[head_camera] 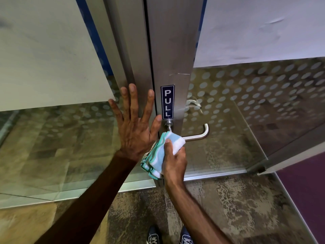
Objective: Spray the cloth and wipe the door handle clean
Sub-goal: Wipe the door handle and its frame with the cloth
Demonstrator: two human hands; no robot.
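A steel lever door handle sticks out from the metal door stile, just below a blue PULL sign. My right hand is shut on a folded teal-and-white striped cloth, and the cloth is pressed over the inner part of the handle's bar. The handle's curved outer end stays bare to the right. My left hand lies flat with fingers spread on the metal frame left of the handle, holding nothing. No spray bottle is in view.
The glass door panel with a frosted dot pattern stands to the right, a fixed glass panel to the left. A second handle shows through the glass. My shoes stand on mottled floor; a purple carpet lies at right.
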